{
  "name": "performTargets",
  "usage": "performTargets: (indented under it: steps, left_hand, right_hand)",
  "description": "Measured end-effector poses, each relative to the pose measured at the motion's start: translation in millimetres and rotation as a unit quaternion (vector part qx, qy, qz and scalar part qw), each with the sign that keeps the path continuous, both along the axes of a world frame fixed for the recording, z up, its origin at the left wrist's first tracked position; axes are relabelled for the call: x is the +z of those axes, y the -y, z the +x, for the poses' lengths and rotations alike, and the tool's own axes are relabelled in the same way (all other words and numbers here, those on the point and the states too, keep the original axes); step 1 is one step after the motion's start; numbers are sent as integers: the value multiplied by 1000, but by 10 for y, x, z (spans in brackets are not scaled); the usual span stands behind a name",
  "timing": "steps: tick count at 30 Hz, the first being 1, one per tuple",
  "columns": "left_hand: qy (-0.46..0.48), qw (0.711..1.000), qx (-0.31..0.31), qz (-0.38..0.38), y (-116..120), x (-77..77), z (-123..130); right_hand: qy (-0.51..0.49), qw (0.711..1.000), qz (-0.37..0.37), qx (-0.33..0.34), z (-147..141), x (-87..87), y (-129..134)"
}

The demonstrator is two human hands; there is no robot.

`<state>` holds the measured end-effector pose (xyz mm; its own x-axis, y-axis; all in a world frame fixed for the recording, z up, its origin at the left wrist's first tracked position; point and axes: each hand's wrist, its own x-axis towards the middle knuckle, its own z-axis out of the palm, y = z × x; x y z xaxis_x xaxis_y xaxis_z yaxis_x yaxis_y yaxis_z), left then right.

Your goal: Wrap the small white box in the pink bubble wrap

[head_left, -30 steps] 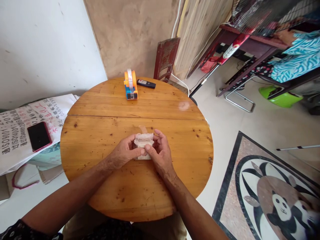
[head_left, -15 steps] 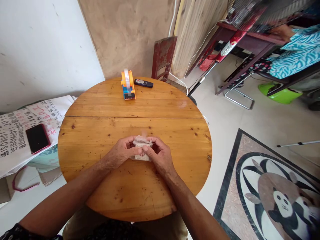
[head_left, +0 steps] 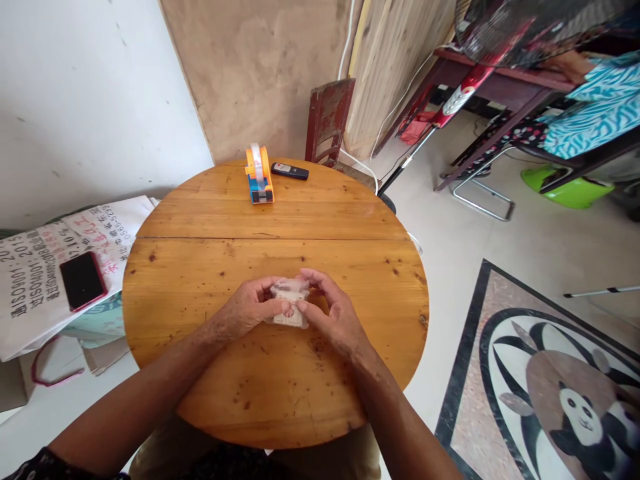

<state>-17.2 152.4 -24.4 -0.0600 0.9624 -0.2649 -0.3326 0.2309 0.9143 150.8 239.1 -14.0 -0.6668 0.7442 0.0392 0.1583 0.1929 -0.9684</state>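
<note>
A small whitish packet in clear, crinkled wrap (head_left: 290,315) is between my hands, over the near middle of the round wooden table (head_left: 210,393). My left hand (head_left: 249,305) grips its left side, thumb on the front and fingers behind. On the other side, my right hand (head_left: 334,313) has its thumb at the packet's right front, with the forefinger raised near the top corner. A reddish mark shows on the packet's face; what is inside cannot be made out.
Toward the far edge stand an orange and blue tape dispenser (head_left: 259,177) and a black remote (head_left: 290,171). A phone (head_left: 83,281) lies on printed sacks at left. Beyond the table are a wooden chair (head_left: 330,120), a fan (head_left: 463,93) and a seated person in a blue patterned top (head_left: 600,110).
The wrap's top flap now lies flatter over the packet. My right forefinger has lifted away from the top edge. The whole view has shifted slightly.
</note>
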Motion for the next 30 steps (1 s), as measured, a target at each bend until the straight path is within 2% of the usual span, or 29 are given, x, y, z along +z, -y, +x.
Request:
performTargets:
  steps: [6,13,20,26,30]
  left_hand:
    - [7,1000,-21,-5,14,11,1]
    - [26,999,-30,-16,17,-32,-2]
    - [5,999,-29,-12,9,-36,-5]
    - [-8,999,-35,-11,4,-13,-11]
    - [-1,999,-37,-16,11,-49,-11]
  right_hand:
    - [34,993,76,88,116,168,-209]
    - [51,979,135,147,136,155,-451]
    - [51,973,157,162,98,209,-488]
    - [42,949,222,222,100,202,-524]
    - [11,958,203,200,8,196,-504]
